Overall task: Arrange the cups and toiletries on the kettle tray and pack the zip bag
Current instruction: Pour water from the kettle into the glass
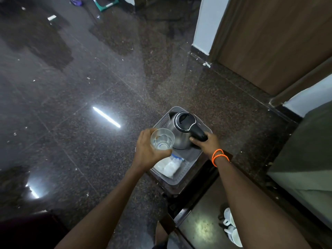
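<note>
On the small dark desk (pixel 190 178) at lower centre of the head view, you have the grey tray (pixel 181 178) carrying the steel kettle (pixel 181 130) at its far end and the zip bag (pixel 169 166), with white contents, at its near end; whether the bag's closure is sealed cannot be told. Your left hand (pixel 149 153) is clamped round a clear glass cup (pixel 162 139), fingers curled about its wall; the cup is held above the tray's left edge, just beside the kettle body, and is not yet set down. Your right hand (pixel 206 142) has its grip closed on the black kettle handle (pixel 198 135); whether the kettle is resting or slightly lifted cannot be told. White cups (pixel 232 229) lie lower right, well apart from the tray, on a lower surface.

Judged status: kettle and bag are placed; the glass is in hand; the white cups are outstanding; no loose toiletries are visible, so bag packing may be complete, but that is unconfirmed.
</note>
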